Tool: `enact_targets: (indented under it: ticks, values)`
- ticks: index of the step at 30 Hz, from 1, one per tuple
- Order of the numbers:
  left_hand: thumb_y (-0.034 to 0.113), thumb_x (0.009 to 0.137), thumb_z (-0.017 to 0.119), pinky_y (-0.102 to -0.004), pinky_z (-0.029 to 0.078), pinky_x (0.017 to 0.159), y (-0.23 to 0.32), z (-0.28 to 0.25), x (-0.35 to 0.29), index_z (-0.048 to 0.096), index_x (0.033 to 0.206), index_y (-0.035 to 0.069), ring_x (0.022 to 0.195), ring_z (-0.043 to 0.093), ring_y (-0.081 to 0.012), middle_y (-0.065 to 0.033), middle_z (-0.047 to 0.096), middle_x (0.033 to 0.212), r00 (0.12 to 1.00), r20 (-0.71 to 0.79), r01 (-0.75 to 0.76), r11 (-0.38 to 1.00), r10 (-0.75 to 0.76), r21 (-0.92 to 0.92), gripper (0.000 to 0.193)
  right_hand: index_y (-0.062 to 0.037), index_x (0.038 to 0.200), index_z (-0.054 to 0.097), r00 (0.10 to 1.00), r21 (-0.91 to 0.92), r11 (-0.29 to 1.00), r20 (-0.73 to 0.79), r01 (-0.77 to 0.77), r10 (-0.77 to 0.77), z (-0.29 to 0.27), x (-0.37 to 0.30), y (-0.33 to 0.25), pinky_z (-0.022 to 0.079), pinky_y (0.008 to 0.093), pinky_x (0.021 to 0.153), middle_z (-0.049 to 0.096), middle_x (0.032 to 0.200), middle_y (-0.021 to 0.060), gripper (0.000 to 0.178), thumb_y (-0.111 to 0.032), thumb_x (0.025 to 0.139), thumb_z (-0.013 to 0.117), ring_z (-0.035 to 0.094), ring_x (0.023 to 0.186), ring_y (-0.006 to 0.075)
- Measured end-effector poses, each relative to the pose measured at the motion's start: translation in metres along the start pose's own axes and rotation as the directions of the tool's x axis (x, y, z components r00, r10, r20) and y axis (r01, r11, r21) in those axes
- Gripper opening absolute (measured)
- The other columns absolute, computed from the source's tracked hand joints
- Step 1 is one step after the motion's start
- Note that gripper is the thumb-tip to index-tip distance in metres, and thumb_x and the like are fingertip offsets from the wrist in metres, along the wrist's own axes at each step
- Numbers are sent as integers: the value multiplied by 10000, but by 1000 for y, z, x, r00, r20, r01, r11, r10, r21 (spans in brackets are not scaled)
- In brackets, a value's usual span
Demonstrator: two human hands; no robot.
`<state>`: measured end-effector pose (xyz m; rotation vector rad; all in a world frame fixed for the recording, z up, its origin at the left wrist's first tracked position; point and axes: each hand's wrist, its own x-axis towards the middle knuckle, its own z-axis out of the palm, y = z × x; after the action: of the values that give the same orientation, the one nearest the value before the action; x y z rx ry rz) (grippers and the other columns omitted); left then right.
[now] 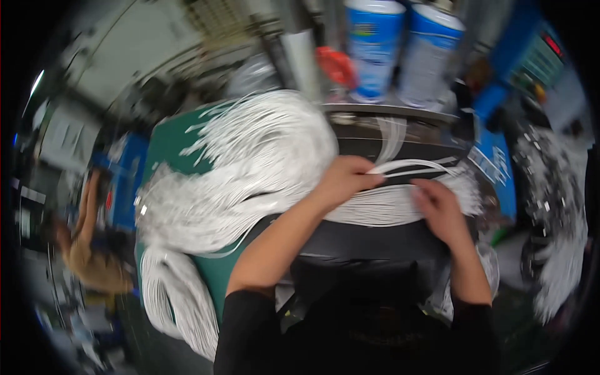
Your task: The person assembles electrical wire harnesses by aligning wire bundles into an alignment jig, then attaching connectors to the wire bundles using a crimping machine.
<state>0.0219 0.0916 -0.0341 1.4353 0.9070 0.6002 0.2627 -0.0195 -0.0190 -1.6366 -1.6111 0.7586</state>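
My left hand (pixel 342 182) is closed, with thumb and fingers pinching a few white wires (pixel 409 164) that arc off to the right. Below them, a flat bundle of white wires (pixel 378 206) lies across the black work surface (pixel 369 240). Over the right part of that bundle is my right hand (pixel 439 207), its fingers bent and smeared by motion; whether they grip a wire cannot be made out. A large coiled heap of white wires (pixel 275 137) spreads to the left of my left forearm, its cut ends fanned out at the back.
The heap rests on a green mat (pixel 169 140); another looped wire bundle (pixel 178 300) hangs over its front edge. Two blue-and-white spray cans (pixel 374 53) stand on a metal shelf (pixel 400 111) behind. More wires with connectors (pixel 550 200) hang at right. Another person (pixel 94 256) is at far left.
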Motion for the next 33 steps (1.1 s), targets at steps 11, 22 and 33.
enact_targets:
  ticks: [11, 22, 33]
  values:
    - [106, 900, 738, -259, 451, 621, 46, 82, 33, 759, 1013, 19, 709, 599, -99, -63, 656, 751, 957, 7, -270, 878, 291, 395, 144, -38, 1285, 622, 846, 848, 133, 472, -513, 248, -67, 37, 65, 336, 225, 479, 458, 722, -60, 340, -273, 1044, 573, 395, 559, 42]
    - [164, 958, 664, -306, 456, 601, 43, 34, 42, 738, 915, 34, 697, 617, -150, -54, 665, 753, 954, 13, -290, 914, 298, 283, 155, -23, 1282, 603, 835, 860, -8, 497, -510, 236, -81, 30, 67, 297, 197, 477, 419, 736, -72, 380, -324, 1059, 541, 348, 567, 30]
    - [154, 1029, 566, -297, 562, 672, 38, 101, 69, 609, 1203, -9, 770, 646, -136, -45, 614, 880, 922, 381, 187, 940, -67, -286, 242, -6, 1274, 631, 921, 335, 899, -356, 283, -158, -42, 48, 49, 500, 321, 905, 706, 1141, 105, 338, -247, 1050, 551, 636, 1007, 144]
